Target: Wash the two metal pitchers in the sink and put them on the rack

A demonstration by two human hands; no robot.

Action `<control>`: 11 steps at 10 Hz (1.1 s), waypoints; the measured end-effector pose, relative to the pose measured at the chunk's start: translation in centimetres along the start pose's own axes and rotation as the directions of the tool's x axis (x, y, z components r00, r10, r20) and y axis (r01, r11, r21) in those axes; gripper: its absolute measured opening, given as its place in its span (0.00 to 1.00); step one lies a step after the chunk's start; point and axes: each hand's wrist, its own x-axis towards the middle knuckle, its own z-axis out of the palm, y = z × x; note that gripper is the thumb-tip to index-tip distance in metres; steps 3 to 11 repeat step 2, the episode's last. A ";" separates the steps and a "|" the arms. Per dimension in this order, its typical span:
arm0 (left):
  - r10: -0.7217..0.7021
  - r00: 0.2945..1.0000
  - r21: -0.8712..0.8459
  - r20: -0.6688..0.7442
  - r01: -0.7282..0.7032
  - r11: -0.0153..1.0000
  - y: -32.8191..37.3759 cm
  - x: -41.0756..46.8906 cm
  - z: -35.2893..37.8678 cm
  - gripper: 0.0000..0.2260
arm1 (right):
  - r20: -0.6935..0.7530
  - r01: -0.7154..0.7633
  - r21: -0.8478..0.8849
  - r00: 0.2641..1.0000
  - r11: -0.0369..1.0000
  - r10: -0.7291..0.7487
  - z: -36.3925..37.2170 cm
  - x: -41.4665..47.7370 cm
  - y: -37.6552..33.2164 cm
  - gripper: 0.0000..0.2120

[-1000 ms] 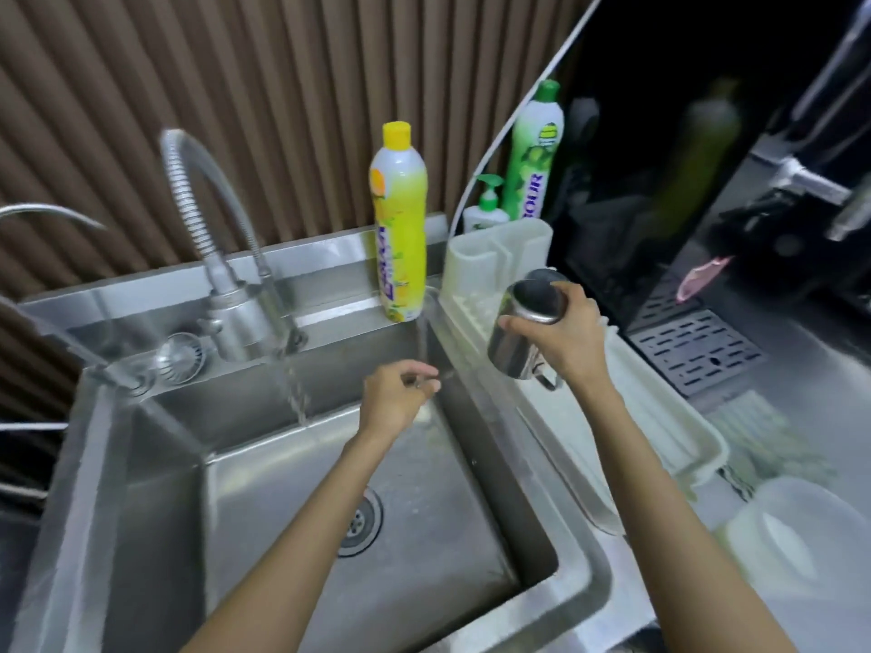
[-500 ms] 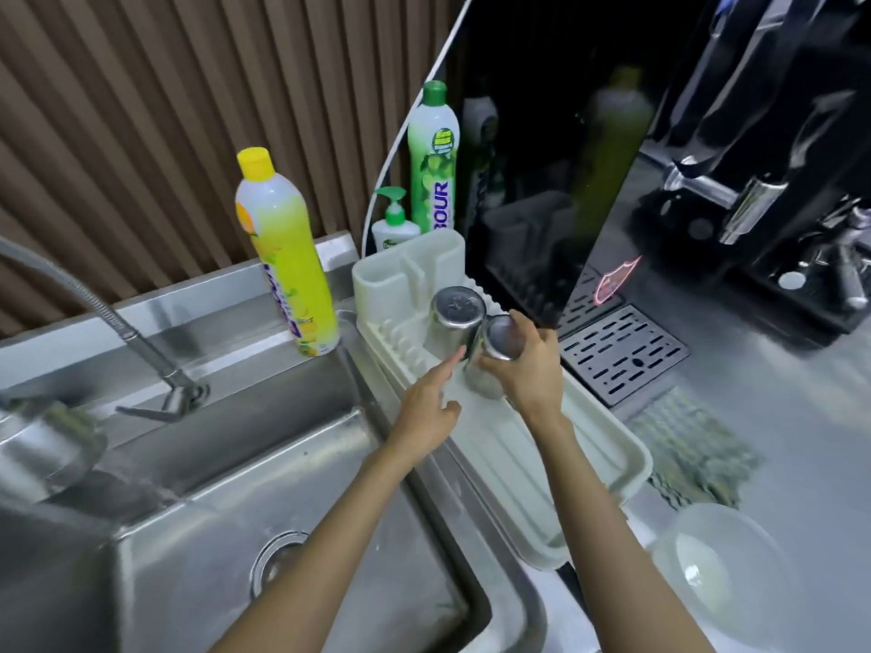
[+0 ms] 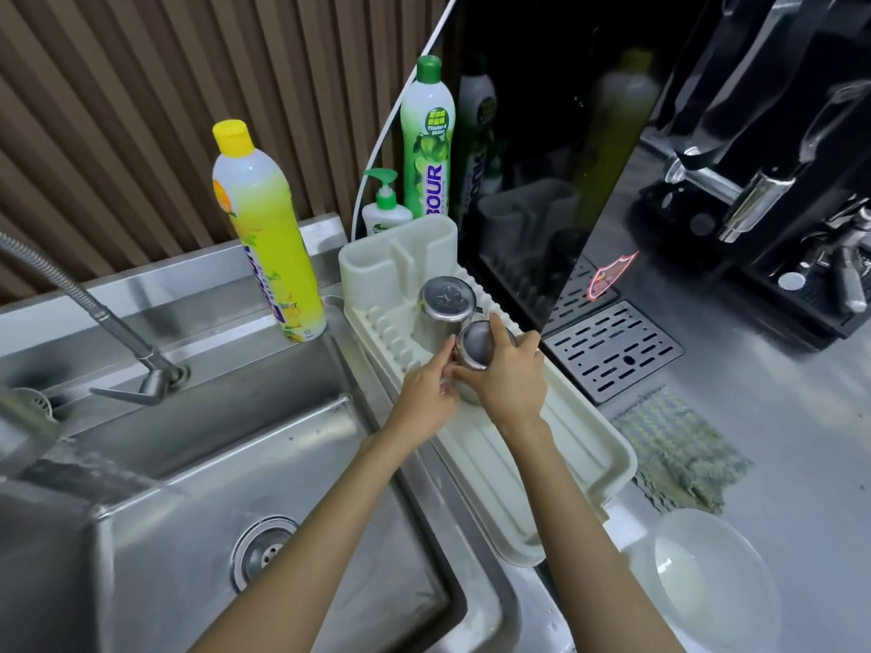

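Both hands' grip now on 2nd pitcher (image 3: 476, 353), inverted over rack (image 3: 584, 445).

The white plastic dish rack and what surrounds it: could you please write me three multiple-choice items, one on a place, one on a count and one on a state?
1. Where does the yellow-capped yellow detergent bottle stand?
A. on the steel sink ledge, left of the white plastic dish rack
B. inside the sink basin
C. on the black drip grate

2. How many metal pitchers are at the rack?
A. one
B. two
C. four

3. How is the nearer metal pitcher held?
A. by no hand
B. by the left hand alone
C. base up, with the right hand around it and the left hand touching it

Answers:
1 A, the bottle stands on the ledge beside the rack's left end.
2 B, the farther upturned metal pitcher stands behind the held one.
3 C, both hands meet at its body and its round base faces the camera.
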 end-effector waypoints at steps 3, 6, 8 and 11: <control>-0.117 0.993 -0.329 0.008 0.113 0.938 0.0 -0.5 -2.2 0.25 | 0.193 -0.084 0.028 0.978 0.996 0.077 -0.2 -0.6 0.0 0.55; -0.117 0.993 -0.329 0.008 0.113 0.938 0.0 -0.5 -2.2 0.25 | 0.193 -0.084 0.028 0.978 0.996 0.077 -0.2 -0.6 0.0 0.55; -0.117 0.993 -0.329 0.008 0.113 0.938 0.0 -0.5 -2.2 0.25 | 0.193 -0.084 0.028 0.978 0.996 0.077 -0.2 -0.6 0.0 0.55; -0.117 0.993 -0.329 0.008 0.113 0.938 0.0 -0.5 -2.2 0.25 | 0.193 -0.084 0.028 0.978 0.996 0.077 -0.2 -0.6 0.0 0.55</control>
